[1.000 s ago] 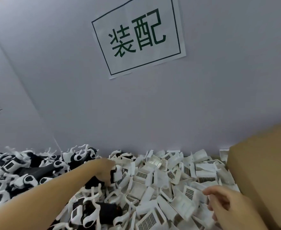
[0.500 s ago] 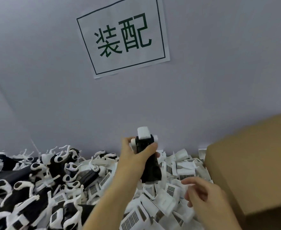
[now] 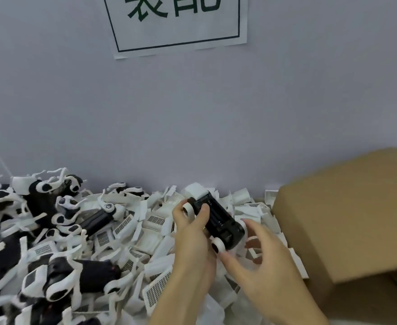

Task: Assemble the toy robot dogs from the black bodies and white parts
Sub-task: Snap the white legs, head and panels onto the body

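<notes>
Cardboard box (image 3: 347, 221) beside white parts (image 3: 150, 233).

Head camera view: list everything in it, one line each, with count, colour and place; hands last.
black body: one, black with white round joints, held above the pile, centre.
loose white parts: many, white, some with grilles, heaped centre along the wall.
dog bodies with white legs: many, black and white, piled left.
cardboard box: one, brown, right.
paper sign: one, white with dark characters, on the wall, top.
wall: grey, behind everything.
left hand: grips the black body.
right hand: fingers spread, beside the body's near end.
</notes>
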Demonstrator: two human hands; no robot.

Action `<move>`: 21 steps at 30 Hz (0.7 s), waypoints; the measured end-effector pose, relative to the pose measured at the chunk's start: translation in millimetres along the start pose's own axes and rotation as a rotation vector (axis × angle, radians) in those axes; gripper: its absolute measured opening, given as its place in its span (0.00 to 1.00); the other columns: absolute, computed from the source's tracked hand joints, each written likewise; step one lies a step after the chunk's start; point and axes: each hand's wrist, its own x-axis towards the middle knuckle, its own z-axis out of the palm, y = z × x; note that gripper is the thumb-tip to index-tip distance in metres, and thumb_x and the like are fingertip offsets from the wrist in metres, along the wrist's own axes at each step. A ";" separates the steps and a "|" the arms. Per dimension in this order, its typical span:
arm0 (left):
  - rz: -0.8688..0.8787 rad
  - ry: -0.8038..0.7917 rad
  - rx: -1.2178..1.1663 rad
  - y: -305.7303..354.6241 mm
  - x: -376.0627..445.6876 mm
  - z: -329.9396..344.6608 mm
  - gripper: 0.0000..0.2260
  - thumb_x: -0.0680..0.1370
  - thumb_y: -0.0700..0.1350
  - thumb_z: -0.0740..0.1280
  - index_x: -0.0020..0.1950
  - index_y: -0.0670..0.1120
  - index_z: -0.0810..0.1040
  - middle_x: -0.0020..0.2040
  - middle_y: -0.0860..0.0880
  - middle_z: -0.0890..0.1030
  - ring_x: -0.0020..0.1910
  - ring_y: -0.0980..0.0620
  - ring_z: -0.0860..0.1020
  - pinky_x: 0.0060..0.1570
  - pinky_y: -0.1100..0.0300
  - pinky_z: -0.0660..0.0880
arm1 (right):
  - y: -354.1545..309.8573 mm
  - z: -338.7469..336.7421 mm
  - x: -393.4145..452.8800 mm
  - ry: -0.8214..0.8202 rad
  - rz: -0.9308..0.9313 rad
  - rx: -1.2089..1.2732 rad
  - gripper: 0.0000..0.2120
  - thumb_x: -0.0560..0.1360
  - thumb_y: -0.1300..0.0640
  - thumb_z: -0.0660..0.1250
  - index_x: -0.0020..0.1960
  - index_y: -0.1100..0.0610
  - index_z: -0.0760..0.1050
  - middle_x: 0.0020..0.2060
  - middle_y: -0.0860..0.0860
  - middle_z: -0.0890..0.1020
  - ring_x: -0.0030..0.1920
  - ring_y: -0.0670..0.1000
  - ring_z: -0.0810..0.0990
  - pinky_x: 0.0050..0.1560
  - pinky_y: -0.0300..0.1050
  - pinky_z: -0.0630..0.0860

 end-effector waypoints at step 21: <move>0.162 -0.281 0.232 -16.5 11.7 -1.3 0.15 0.80 0.41 0.71 0.59 0.58 0.73 0.45 0.54 0.86 0.48 0.46 0.86 0.50 0.42 0.83 | -7.2 5.9 -1.2 0.257 0.036 0.125 0.17 0.64 0.46 0.80 0.48 0.42 0.75 0.43 0.31 0.81 0.44 0.35 0.80 0.38 0.24 0.72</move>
